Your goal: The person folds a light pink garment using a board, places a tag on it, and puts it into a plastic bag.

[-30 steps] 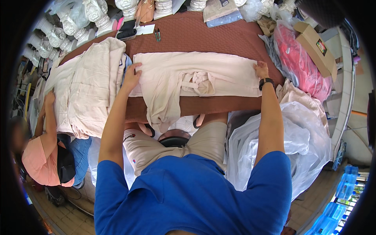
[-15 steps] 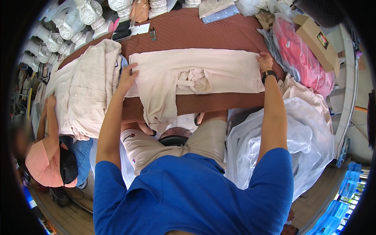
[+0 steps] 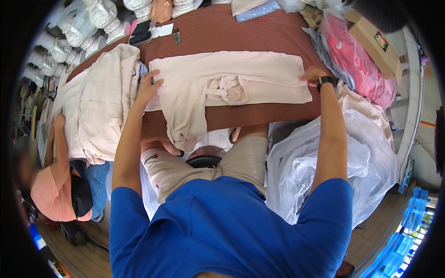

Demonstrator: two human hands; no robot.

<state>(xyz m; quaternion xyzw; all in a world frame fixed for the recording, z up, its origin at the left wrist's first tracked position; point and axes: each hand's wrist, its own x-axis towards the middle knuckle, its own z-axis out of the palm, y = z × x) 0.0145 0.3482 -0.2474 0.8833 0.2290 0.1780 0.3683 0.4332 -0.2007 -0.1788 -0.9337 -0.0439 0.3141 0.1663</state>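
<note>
A cream long-sleeved shirt (image 3: 259, 65) lies in a long folded strip across the brown quilted table cover. One sleeve hangs down over the near edge, and the bunched collar (image 3: 236, 88) shows along the near side. At the strip's left end is my left hand (image 3: 148, 87), its thumb and forefinger apart and resting against the cloth. My right hand (image 3: 315, 76), below a black wristwatch (image 3: 326, 82), has its fingertips closed on the cloth at the right end. Part of the right fingers is hidden.
A pile of cream garments (image 3: 95, 102) lies to the left, with another person's hands (image 3: 59, 121) on its far-left side. Pink plastic-wrapped clothing (image 3: 354, 60) and a cardboard box (image 3: 373, 41) sit at the right. Clear plastic sheeting (image 3: 320, 171) hangs below. A small snipper (image 3: 177, 35) lies at the back.
My right hand has slid from the far right corner a little nearer along the shirt's end. My left hand stays at the left end. The view has shifted slightly.
</note>
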